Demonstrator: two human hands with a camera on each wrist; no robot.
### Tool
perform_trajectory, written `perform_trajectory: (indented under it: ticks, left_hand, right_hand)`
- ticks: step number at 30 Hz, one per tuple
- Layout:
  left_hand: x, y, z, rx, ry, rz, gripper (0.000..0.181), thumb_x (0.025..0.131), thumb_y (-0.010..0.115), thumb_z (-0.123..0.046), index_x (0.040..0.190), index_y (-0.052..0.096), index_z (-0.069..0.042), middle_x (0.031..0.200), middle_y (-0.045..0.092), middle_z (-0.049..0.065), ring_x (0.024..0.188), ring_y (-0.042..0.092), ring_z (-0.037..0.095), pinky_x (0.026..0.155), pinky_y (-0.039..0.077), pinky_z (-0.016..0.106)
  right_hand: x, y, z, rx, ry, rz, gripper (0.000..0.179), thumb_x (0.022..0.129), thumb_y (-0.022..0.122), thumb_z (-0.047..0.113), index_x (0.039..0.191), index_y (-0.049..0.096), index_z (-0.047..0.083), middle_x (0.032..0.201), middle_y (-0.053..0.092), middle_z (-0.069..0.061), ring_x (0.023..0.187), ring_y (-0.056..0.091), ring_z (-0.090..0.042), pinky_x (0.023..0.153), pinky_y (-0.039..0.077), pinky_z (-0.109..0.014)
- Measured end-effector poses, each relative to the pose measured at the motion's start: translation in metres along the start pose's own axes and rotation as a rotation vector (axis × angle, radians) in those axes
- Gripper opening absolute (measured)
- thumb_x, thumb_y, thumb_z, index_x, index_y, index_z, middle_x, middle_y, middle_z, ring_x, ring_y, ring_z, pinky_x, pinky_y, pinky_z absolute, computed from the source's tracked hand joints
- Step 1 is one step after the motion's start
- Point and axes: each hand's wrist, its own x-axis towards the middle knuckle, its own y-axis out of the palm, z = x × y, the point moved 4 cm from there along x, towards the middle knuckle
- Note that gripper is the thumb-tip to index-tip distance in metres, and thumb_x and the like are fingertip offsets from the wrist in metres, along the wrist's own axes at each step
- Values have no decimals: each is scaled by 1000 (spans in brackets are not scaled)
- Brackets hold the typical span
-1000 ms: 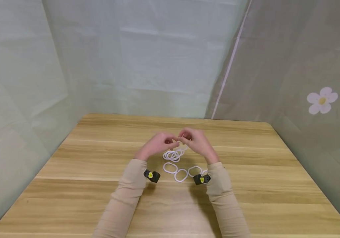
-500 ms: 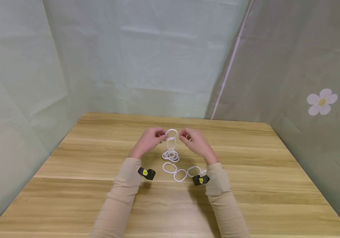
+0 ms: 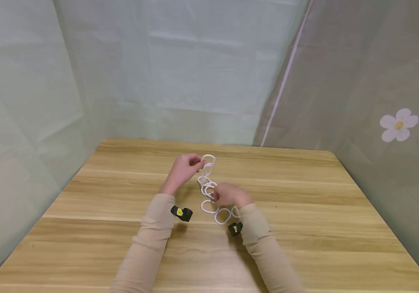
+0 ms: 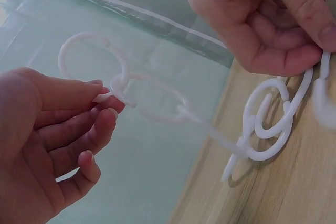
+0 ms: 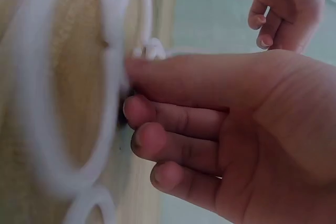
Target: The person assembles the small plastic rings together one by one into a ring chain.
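My left hand (image 3: 184, 169) pinches the upper end of a chain of linked white oval plastic rings, raised above the table. The top ring (image 4: 63, 56) sticks up past the thumb and forefinger, and a second ring (image 4: 163, 119) hangs from it. Down the chain, more linked rings (image 4: 245, 114) lie in a small heap on the wood. My right hand (image 3: 229, 194) is low over the near side of this heap. In the left wrist view its thumb and forefinger pinch a white ring (image 4: 324, 66) at the heap; its other fingers are curled.
On the wooden table (image 3: 323, 228), loose white rings lie close in front of the heap, one ring (image 3: 202, 206) at left and another ring (image 3: 222, 223) beside it. A further ring (image 3: 233, 212) is partly covered by the right wrist. Cloth walls (image 3: 202, 81) stand behind and at both sides.
The hands, together a second ago, have parted. My left hand moved left and slightly away, keeping the chain's end raised. My right hand came down to the heap and took a ring.
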Motion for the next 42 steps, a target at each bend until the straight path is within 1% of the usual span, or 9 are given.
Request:
perform_trajectory:
  ticks: [5,9,14,19,23,26,30,35,42]
  left_hand:
    - [1,1,1,6,8,1,19,93,64,-18,102,71,-2,90,72,14,76,64,20,66,48,24]
    - [0,2,1,-9,11,28,20,93,63,-17,102,70,-1,89,72,15,79,65,29,66,49,24]
    - [0,5,1,-29,7,72,20,94,62,-16,101,70,1,91,71,17,86,66,36,68,50,25]
    - [-1,7,0,-24,28,104,19,93,63,-13,102,69,3,91,71,18,85,66,34,68,50,24]
    - [-1,9,-2,15,83,138,14,92,63,-11,94,70,2,84,70,15,76,64,24,66,48,23]
    - [-2,11,-3,51,119,165,14,93,63,-11,91,69,1,81,69,12,71,60,16,65,47,23]
    - [-3,12,-3,79,136,193,16,93,62,-12,94,70,2,81,69,10,71,59,13,65,47,23]
    - [-4,14,-2,99,132,226,17,94,62,-13,99,70,1,85,70,10,76,62,16,68,49,25]
    - [-7,16,-3,120,179,275,21,94,60,-13,112,68,-3,94,71,13,83,65,21,73,52,30]
  right_hand:
    - [1,1,-1,-25,-24,0,9,78,67,1,74,63,8,71,56,2,66,47,-9,60,38,-20]
    - [-3,-4,-2,-5,-126,-13,7,81,64,-1,80,61,5,75,58,-1,69,48,-9,63,40,-19]
    - [-10,-17,-8,85,-213,-150,6,85,63,0,88,59,3,81,63,-7,74,54,-12,68,45,-22]
    - [-15,-31,-20,205,-161,-308,6,87,60,-2,92,58,2,88,64,-11,82,60,-19,74,50,-28]
    - [-18,-39,-28,278,-131,-409,5,89,60,-2,93,57,0,88,64,-13,84,62,-23,75,51,-30]
    - [-19,-44,-30,293,-132,-452,4,89,60,-2,93,57,-2,87,65,-14,83,62,-23,75,51,-30]
    - [-18,-46,-29,296,-141,-461,4,90,61,0,94,59,-1,89,66,-13,85,63,-23,77,51,-32]
    - [-16,-45,-26,292,-161,-461,4,90,62,0,94,60,0,90,68,-13,86,64,-23,78,52,-32]
    - [-18,-46,-24,289,-164,-475,4,91,61,1,94,59,0,89,67,-12,85,63,-22,78,51,-32]
